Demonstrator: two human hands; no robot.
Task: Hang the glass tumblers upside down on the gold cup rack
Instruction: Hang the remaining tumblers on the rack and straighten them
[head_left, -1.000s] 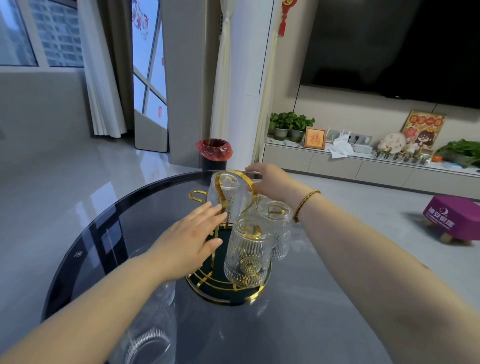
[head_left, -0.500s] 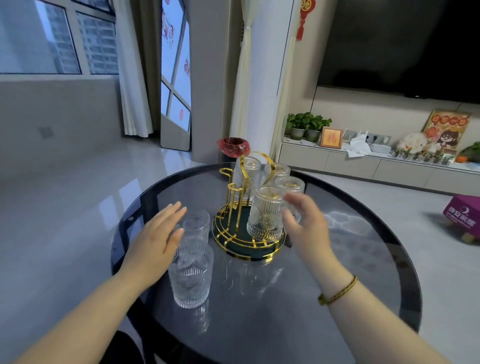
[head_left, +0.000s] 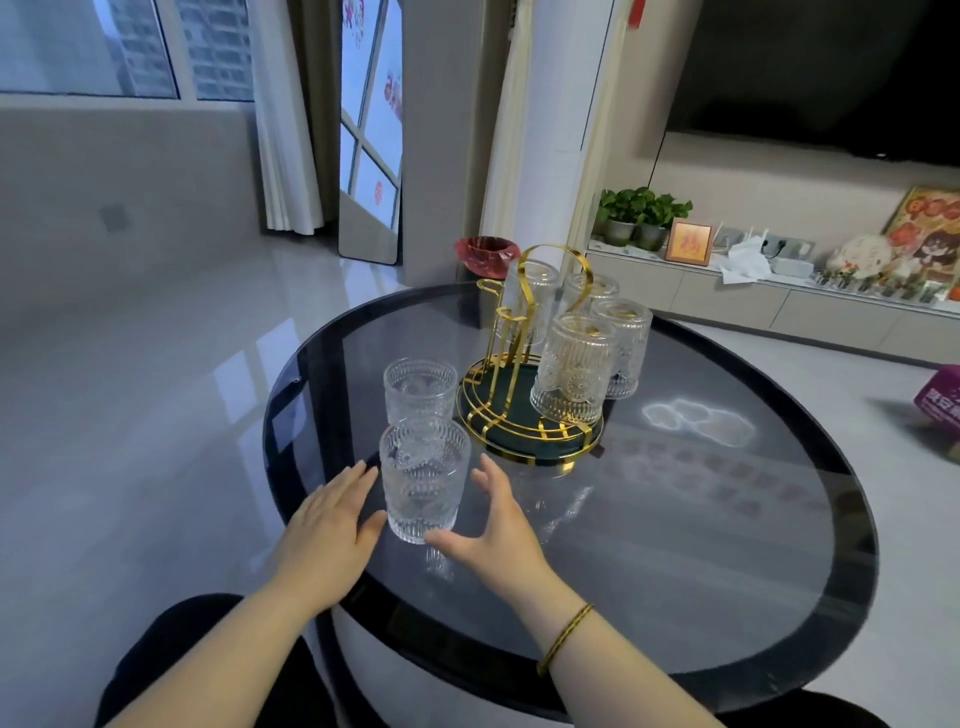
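Fingers (head_left: 363, 480) of both hands spread apart, flanking one of two upright tumblers (head_left: 423, 480) on the tabletop (head_left: 727, 545); four hang inverted on the rack (head_left: 524, 431).

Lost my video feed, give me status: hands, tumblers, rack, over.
Left hand and right hand open, flanking the near tumbler, not gripping. Second tumbler upright behind it. Four already inverted on the gold rack. Path clear.
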